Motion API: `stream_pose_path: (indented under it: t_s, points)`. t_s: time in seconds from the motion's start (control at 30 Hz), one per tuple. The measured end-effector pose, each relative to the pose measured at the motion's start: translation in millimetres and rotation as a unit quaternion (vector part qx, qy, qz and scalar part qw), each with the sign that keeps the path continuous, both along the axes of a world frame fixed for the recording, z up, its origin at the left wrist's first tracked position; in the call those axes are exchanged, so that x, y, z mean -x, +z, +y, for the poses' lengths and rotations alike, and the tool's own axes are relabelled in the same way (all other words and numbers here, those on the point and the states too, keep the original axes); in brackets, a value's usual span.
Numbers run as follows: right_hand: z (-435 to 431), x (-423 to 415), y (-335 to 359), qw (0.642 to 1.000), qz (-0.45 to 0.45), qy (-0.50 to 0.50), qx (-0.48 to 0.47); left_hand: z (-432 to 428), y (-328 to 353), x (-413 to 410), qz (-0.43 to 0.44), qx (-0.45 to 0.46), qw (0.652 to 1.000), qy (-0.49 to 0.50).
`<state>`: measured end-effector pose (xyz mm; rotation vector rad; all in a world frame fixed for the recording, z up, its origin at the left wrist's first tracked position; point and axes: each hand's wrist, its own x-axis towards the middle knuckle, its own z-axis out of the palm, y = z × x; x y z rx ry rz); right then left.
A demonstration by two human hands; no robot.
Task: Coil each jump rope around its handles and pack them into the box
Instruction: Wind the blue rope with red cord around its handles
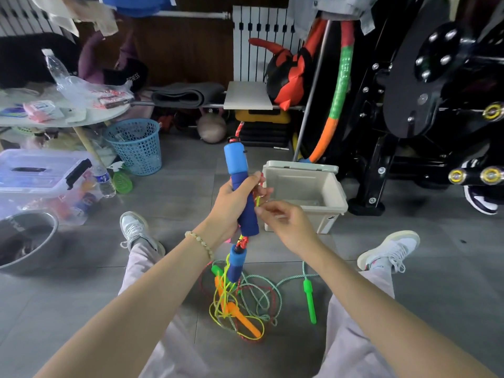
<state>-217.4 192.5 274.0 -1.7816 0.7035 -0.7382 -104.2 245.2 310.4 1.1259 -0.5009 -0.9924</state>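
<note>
My left hand grips a blue foam jump-rope handle held upright at the centre of the head view. My right hand pinches a thin yellow-green and red cord right beside that handle. A second blue handle dangles just below on a red patterned rope. On the floor between my legs lies a tangle of ropes with orange handles and a green handle. The open beige box stands just beyond my right hand.
A clear lidded storage bin, a metal bowl and a blue mesh basket are at the left. A round table holds clutter. A black exercise machine fills the right. My shoes flank the ropes.
</note>
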Motion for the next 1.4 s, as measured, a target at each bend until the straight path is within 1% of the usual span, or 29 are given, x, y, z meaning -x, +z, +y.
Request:
stream_pose_path:
  t_s: [0.13,0.27,0.33,0.4,0.47,0.53,0.6,0.67,0.73,0.8,0.83,0.9,1.0,1.1,1.13,1.23,1.27,1.3,1.37,1.4]
  points:
    - [3.7,-3.9,1.3,0.992,-0.052,-0.002,-0.114,1.4,8.1,-3.2,0.026,0.006,0.999,-0.021]
    - [3.0,-2.3,-1.7,0.979,-0.054,-0.016,-0.196,1.9,9.7,-2.4,-0.02,-0.024,0.997,-0.072]
    - [0.0,-0.4,-2.9,0.969,-0.072,-0.012,-0.236,0.7,8.8,-4.2,-0.021,-0.03,0.997,-0.07]
    - [-8.3,4.7,-5.1,0.96,-0.092,-0.044,-0.262,-1.0,6.1,-11.3,-0.016,-0.038,0.998,-0.042]
    - [-19.1,13.6,-10.3,0.963,-0.083,-0.092,-0.24,-1.0,2.1,-19.0,-0.012,-0.05,0.999,-0.008]
    - [-29.3,24.1,-18.5,0.977,-0.031,-0.116,-0.176,0.1,-1.4,-24.7,-0.001,-0.044,0.999,0.017]
    - [-36.5,33.8,-27.5,0.984,0.048,-0.117,-0.126,0.0,-1.8,-28.3,0.023,-0.011,0.999,0.024]
    - [-38.8,40.1,-36.6,0.981,0.116,-0.098,-0.123,-1.6,-0.3,-29.1,0.043,0.013,0.999,0.019]
    - [-35.7,40.6,-39.2,0.977,0.153,-0.079,-0.122,-4.8,0.5,-24.7,0.053,0.014,0.998,0.006]
    - [-30.8,37.1,-35.9,0.979,0.168,-0.085,-0.075,-8.1,0.5,-16.1,0.061,0.002,0.998,-0.005]
    - [-27.2,34.1,-31.2,0.983,0.155,-0.074,-0.062,-9.1,0.8,-11.1,0.068,-0.002,0.998,-0.008]
    - [-19.3,27.8,-20.7,0.99,0.124,0.004,-0.071,-11.3,1.9,-4.3,0.085,-0.008,0.996,-0.012]
    - [-6.2,23.5,-12.9,0.978,0.126,0.121,-0.113,-13.4,4.0,-2.2,0.118,-0.012,0.993,-0.018]
    - [4.0,26.7,-23.3,0.965,0.123,0.172,-0.158,-13.5,4.8,-4.4,0.142,-0.008,0.99,-0.019]
    - [6.1,27.6,-30.8,0.964,0.125,0.175,-0.154,-13.6,4.6,-5.6,0.148,-0.007,0.989,-0.018]
    - [5.5,28.0,-47.9,0.973,0.135,0.152,-0.106,-11.1,5.2,-11.0,0.154,-0.008,0.988,-0.005]
    - [4.5,27.1,-47.6,0.978,0.114,0.131,-0.117,-10.2,2.6,-15.1,0.143,-0.01,0.99,0.001]
    - [3.7,26.6,-42.7,0.982,0.074,0.101,-0.144,-8.2,0.0,-18.3,0.131,-0.014,0.991,0.003]
    - [-4.7,27.0,-27.1,0.984,-0.011,0.014,-0.177,-3.5,-11.5,-24.8,0.066,-0.065,0.996,-0.01]
    - [-10.1,28.4,-15.8,0.984,-0.036,-0.03,-0.169,0.1,-17.4,-26.7,0.029,-0.103,0.994,-0.02]
